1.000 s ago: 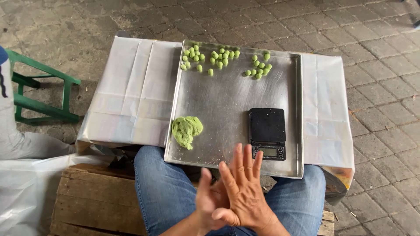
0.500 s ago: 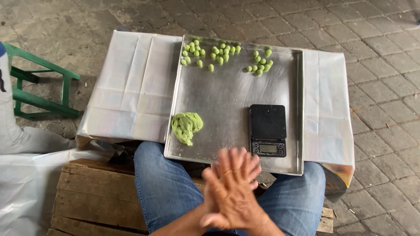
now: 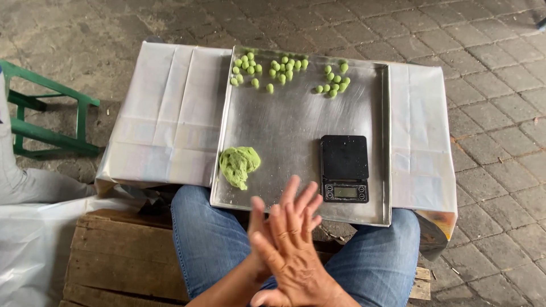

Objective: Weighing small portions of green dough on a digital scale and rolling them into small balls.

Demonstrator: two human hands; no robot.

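While pressed palm to palm, right hand [image 3: 293, 250] over left hand [image 3: 259, 227], fingers spread, nothing visibly held, metal tray [image 3: 284, 131] just beyond

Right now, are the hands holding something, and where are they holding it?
It cannot be told. The right hand lies flat over the left hand, palms pressed together, so anything between them is hidden. The green dough lump sits apart on the metal tray.
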